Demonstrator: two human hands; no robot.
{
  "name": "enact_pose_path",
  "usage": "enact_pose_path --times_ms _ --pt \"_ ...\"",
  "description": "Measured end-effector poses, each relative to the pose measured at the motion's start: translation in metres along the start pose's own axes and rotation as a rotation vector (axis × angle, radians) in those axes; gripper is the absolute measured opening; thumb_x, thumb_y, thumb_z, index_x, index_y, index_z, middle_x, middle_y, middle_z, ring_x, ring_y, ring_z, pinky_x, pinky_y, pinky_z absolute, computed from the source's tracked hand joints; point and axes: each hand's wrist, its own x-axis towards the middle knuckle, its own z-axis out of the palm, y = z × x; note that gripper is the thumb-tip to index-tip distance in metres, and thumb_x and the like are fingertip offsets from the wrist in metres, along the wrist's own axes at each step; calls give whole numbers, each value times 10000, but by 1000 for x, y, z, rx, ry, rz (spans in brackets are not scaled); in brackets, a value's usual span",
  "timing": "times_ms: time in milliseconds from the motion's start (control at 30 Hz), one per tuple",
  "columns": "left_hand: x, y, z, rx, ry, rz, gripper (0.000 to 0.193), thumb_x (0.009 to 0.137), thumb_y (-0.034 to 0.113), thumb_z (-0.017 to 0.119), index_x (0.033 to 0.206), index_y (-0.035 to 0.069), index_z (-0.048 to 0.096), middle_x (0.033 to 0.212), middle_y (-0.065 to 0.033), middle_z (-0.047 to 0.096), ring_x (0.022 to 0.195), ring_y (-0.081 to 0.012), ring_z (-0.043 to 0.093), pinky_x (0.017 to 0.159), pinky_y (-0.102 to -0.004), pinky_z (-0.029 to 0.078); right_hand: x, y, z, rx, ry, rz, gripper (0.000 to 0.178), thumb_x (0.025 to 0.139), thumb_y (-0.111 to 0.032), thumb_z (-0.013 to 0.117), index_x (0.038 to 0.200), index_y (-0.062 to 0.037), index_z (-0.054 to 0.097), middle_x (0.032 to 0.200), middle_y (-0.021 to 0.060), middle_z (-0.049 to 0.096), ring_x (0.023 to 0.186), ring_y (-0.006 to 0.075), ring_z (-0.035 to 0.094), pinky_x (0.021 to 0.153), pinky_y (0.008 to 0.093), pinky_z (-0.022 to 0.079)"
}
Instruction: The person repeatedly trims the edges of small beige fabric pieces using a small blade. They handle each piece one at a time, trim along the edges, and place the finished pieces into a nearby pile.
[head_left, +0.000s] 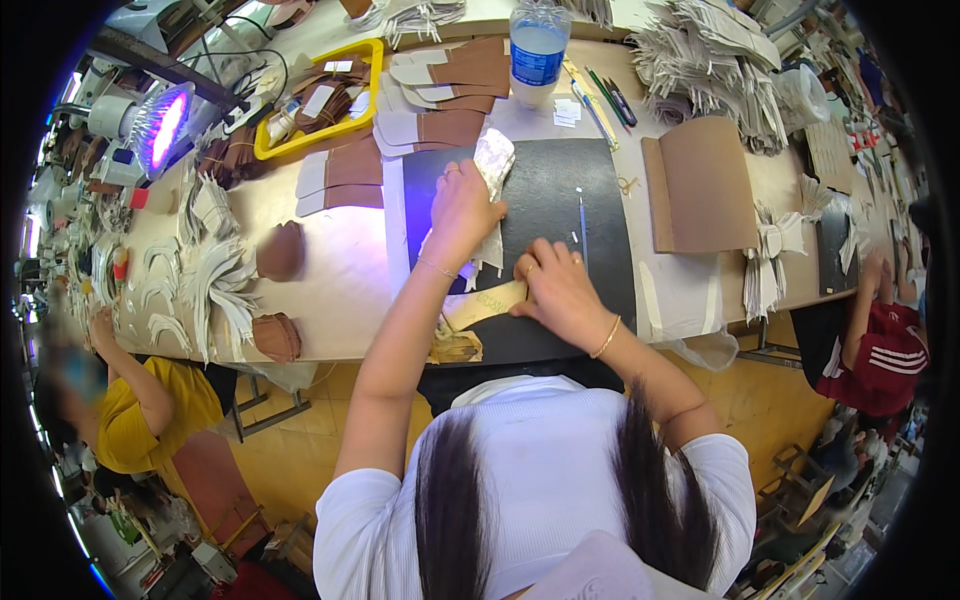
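My left hand (pixel 463 210) is closed around a whitish, crumpled, shiny-topped piece (pixel 494 158) over the black work board (pixel 590 190). Its lower part runs down beside my wrist, partly hidden by the hand. Lower on the board, my right hand (pixel 563 295) grips the right end of a curved cream-coloured piece (pixel 486 305) with faint markings. That piece lies near the front edge of the board, its left end by a yellowish, stained patch (pixel 456 347). A thin blue pen-like tool (pixel 583 228) rests on the board beyond my right hand.
Brown-and-white cut pieces (pixel 440 128) fan out behind the board, near a yellow basket (pixel 376 70). A water bottle (pixel 538 58) stands at the back. A lit lamp (pixel 160 130) hangs at left; a brown folded sheet (pixel 705 188) lies at right. People sit on both sides.
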Motion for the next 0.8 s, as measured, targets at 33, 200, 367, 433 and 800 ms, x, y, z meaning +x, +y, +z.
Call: enact_pose_path --times_ms 33,200,367,433,800 --pt "4 -3 -1 -2 -25 37 669 704 235 891 1187 -54 529 1212 -283 579 1142 -449 590 977 -484 507 -6 -5 2 44 -24 14 423 706 -277 871 985 -85 617 1063 90 539 1027 302 542 874 424 436" --pt "-8 -2 -10 8 -252 343 639 684 108 837 1237 -9 539 1209 -239 576 1152 -429 573 987 -474 490 -26 -15 -15 436 -262 33 250 833 -149 774 981 -58 594 861 134 697 860 313 700 755 423 512" --pt "-54 -3 -13 -27 -423 472 687 712 111 797 1339 12 534 1180 -203 570 1166 -406 551 1012 -457 461 -31 -6 -69 741 -360 64 184 876 -131 742 1004 -23 666 903 140 744 836 286 733 748 357 553" --pt "-66 -6 -18 -47 -448 502 694 779 194 832 1381 24 531 1223 -173 593 1158 -351 586 1004 -434 474 -32 8 -73 878 -266 86 171 885 -117 761 1008 -26 685 855 93 736 779 174 703 722 311 535" --pt "-86 -13 -96 -363 -83 372 371 818 185 842 1134 33 720 1160 -96 682 1131 -235 626 991 -354 479 15 13 -21 206 271 51 202 853 -184 794 1015 -89 718 913 31 612 898 192 602 823 331 474"
